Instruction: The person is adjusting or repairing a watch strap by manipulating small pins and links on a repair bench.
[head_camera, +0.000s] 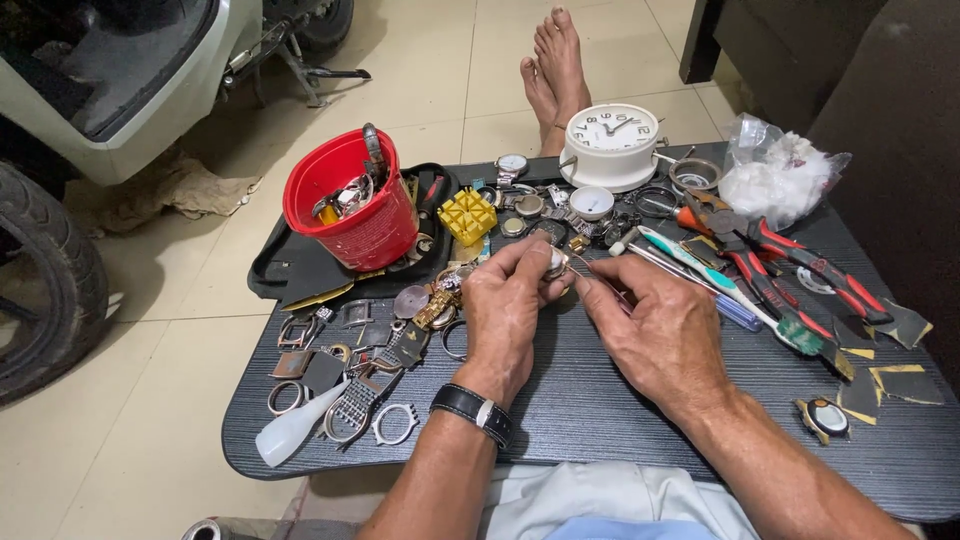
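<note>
**Both hands close on a small watch part over the dark tray table**

Both hands meet above the middle of the dark ribbed table (600, 420). His left hand (505, 310), a black-strapped wristwatch (475, 410) on its wrist, is curled nearly shut, with thumb and forefinger pinching a small round watch case (556, 262) at the fingertips. His right hand (660, 335) is half closed around thin tweezers (600, 278), whose tips point into the case from just beside it.

To my eye the step in hand is fine work on the case, picking at or seating something tiny inside it; what that piece is I cannot tell. The next move calls for a steady left pinch and a light, exact touch from the tweezer tips.

Beyond the left hand stands a red bucket (355, 215) with metal bits, and near it a yellow block (467, 215). Beyond both hands sits a white alarm clock (612, 145). Out past the right hand lie red-handled pliers (810, 265) and a toothbrush (730, 285). Left of the left hand lie loose straps and watch cases (350, 350) and a white nozzle bottle (295, 430).
</note>
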